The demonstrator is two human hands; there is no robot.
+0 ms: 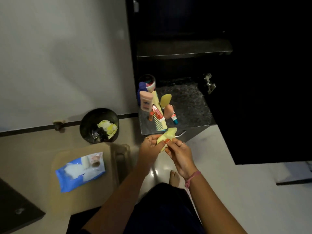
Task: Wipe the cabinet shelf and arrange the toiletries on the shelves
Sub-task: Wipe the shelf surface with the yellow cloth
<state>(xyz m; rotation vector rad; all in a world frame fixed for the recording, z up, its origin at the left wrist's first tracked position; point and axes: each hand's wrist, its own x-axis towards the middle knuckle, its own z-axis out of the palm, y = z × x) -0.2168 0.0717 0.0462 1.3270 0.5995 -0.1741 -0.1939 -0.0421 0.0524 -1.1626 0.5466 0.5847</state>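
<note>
Both hands pinch a yellow wipe before the speckled shelf.

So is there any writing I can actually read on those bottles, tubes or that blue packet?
None can be read.
Pink bottle: dark logo patch, blurred.
Red and white tube: print too small.
Blue packet: only pictures and blurred shapes.

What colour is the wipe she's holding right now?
Pale yellow. The wipe is bunched between both hands, seen in the head view, the only one given.
</note>
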